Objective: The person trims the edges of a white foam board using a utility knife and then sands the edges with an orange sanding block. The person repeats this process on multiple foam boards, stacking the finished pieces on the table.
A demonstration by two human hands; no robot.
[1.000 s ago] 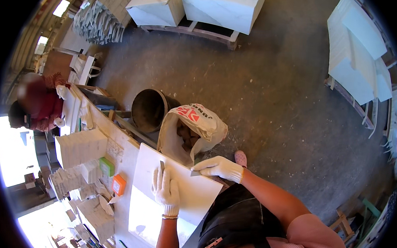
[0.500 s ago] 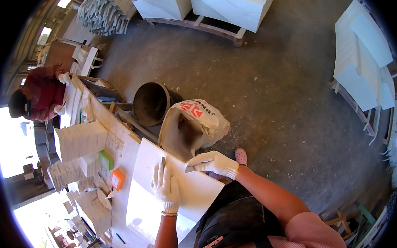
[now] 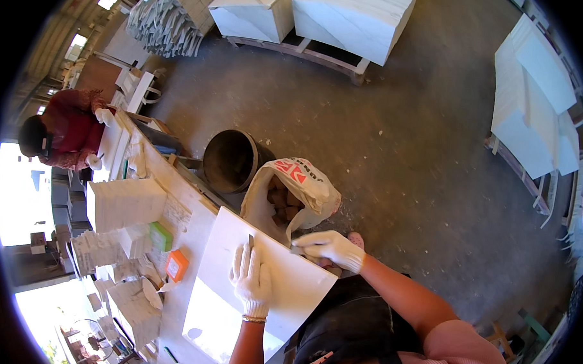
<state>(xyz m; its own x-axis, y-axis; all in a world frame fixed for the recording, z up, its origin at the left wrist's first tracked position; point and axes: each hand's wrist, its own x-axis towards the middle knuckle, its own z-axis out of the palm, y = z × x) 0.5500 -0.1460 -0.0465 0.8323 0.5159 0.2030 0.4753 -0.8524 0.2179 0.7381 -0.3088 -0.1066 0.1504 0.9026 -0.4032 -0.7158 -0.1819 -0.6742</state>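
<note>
My left hand (image 3: 251, 282), in a white knit glove, lies on a glossy white slab (image 3: 286, 291) with its fingers stretched out. A small grey metal strip (image 3: 251, 240) sticks out between its fingertips, its lower part hidden. My right hand (image 3: 333, 249), gloved alike, is closed at the slab's right edge. In its pinch is a small grey metal blade (image 3: 296, 250), blurred and mostly covered by the fingers. Right beyond that edge, an open white sack (image 3: 317, 196) holds brown, block-like pieces (image 3: 283, 201).
A black bucket (image 3: 231, 160) stands behind the sack. Left of the slab are an orange block (image 3: 177, 265), a green block (image 3: 161, 236) and stacked white tiles (image 3: 125, 203). Another person (image 3: 68, 129) works farther along the bench. Palletised white slabs (image 3: 352, 20) stand across the floor.
The whole view has shifted, so most things appear lower and farther right. My right hand has moved slightly outward along the slab's edge. The sack's brown contents now show clearly.
</note>
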